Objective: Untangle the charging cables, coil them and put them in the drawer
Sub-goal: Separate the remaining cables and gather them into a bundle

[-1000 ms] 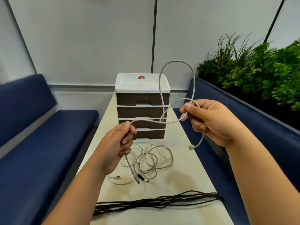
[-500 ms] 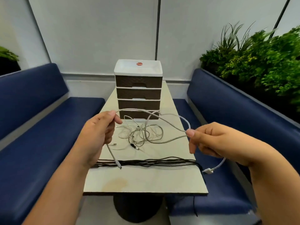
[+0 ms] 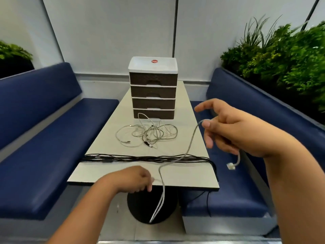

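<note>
A white cable (image 3: 189, 148) runs from the right hand (image 3: 226, 131), raised over the table's right edge, down to the left hand (image 3: 135, 178) at the near edge of the table (image 3: 109, 169), both gripping it. A black cable bundle (image 3: 140, 158) lies across the table; beyond it sits a tangle of white cables (image 3: 149, 133), then a four-drawer unit (image 3: 153, 88) at the far end.

Pale grey wall panels (image 3: 114, 32) close the far end of the booth, split by a dark vertical seam (image 3: 174, 25). Two navy padded benches face each other, one (image 3: 44, 131) on the left, one (image 3: 246, 131) on the right, with a narrow cream desk (image 3: 112, 148) on a round black pedestal (image 3: 151, 206) between them. Green foliage (image 3: 284, 60) rises behind the right bench, and a smaller plant (image 3: 12, 51) shows far left. Light falls evenly, soft.
</note>
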`<state>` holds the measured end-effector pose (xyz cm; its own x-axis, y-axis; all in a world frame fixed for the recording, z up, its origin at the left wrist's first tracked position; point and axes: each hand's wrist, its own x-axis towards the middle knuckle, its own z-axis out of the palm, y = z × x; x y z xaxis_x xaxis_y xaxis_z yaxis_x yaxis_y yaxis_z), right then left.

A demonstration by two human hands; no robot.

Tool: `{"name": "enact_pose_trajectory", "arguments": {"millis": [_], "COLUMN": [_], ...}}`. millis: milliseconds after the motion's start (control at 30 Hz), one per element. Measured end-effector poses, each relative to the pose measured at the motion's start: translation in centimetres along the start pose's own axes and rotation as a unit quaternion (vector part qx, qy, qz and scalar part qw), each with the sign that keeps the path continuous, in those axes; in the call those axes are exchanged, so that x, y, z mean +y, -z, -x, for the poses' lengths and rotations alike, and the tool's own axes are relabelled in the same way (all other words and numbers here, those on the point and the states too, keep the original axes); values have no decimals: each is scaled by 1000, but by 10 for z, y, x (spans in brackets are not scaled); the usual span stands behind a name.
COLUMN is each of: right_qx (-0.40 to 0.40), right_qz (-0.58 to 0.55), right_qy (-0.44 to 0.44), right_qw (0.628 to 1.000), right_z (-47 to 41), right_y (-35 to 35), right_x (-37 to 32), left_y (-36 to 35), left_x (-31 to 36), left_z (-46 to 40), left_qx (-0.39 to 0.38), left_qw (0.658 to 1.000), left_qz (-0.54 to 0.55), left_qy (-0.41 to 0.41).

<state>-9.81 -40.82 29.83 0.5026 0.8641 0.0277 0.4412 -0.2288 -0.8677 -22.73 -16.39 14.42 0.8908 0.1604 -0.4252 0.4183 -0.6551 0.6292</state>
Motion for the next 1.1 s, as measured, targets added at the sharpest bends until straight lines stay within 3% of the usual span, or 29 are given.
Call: {"name": "enact_pose_trajectory", "arguments": {"millis": [67, 100, 167, 233, 333, 400, 433, 533, 600, 667, 733, 800, 900, 967, 1033, 1100], "right_qx": [-2, -2, -3, -14, -27, -17, -6, 37, 71, 105, 123, 141, 78, -17, -35, -27], "right_qz": [-117, -190, -324, -423, -509, -547, -558, -579, -584, -579, -553, -453, -155, 8, 70, 2], "right_qy": [32, 36, 17, -14, -44, -48, -48, -39, -31, -26, -27, -64, -187, -229, -206, -141], "right_qw": [993, 981, 946, 906, 859, 836, 828, 814, 808, 808, 824, 878, 967, 973, 975, 990], "right_z": [0, -1, -4, -9, -20, -28, -32, -43, -49, -53, -55, -56, -47, -44, -45, -53], "right_y": [-4, -8, -17, -27, -39, -46, -50, -63, -72, -76, -74, -68, -55, -53, -60, -72], "right_x": [-3, -4, -6, -4, 5, 11, 14, 18, 21, 25, 31, 40, 58, 66, 67, 65], "left_y": [-6, -7, -7, -1, 18, 20, 13, -20, -41, -52, -48, -32, 4, 24, 35, 41], "left_x": [-8, -11, -9, 6, 38, 56, 63, 82, 90, 95, 93, 81, 59, 52, 53, 54], "left_z": [-3, -5, -7, -1, 21, 36, 42, 47, 39, 33, 30, 30, 31, 30, 25, 14], "left_qx": [-54, -45, 47, 210, 404, 450, 449, 351, 272, 192, 132, 155, 258, 262, 241, 230], "left_qw": [991, 985, 983, 970, 872, 812, 810, 878, 914, 930, 918, 918, 940, 951, 953, 942], "left_qz": [-121, -167, -178, -85, -78, -132, -114, 80, 120, 184, 285, 296, 145, 36, -42, -82], "left_qy": [19, 22, -6, -86, -267, -346, -360, -315, -275, -253, -241, -213, -171, -162, -182, -230]}}
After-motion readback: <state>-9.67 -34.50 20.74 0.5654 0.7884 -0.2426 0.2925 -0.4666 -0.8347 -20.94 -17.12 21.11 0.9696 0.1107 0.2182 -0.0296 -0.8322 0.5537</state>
